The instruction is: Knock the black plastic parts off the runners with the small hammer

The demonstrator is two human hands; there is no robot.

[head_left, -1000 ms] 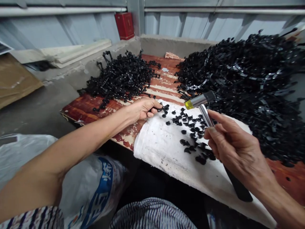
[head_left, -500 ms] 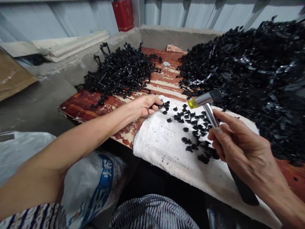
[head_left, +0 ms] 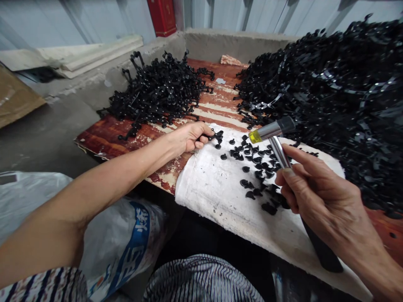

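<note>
My right hand [head_left: 317, 188] is wrapped round a mallet [head_left: 273, 131] with a metal head, one yellow face, one dark face and a black grip. The mallet head is raised above the white cloth [head_left: 214, 184]. At the cloth's far left corner, my left hand [head_left: 197, 137] pinches a small black linked part [head_left: 218, 135], mostly hidden by the fingers. Between the hands, many loose black knob-like pieces [head_left: 256, 161] lie scattered on the cloth, several of them close under the mallet head.
A heap of black linked parts [head_left: 160, 90] sits at the left back of the worn red-brown board [head_left: 217, 98]. A larger black heap [head_left: 340, 96] rises on the right. Plastic bags [head_left: 119, 247] stand below the board's left edge. A low concrete ledge [head_left: 236, 44] runs behind.
The view has shifted very slightly. Both hands keep nearly the same place, the left still pinching the black part and the right still holding the mallet.
</note>
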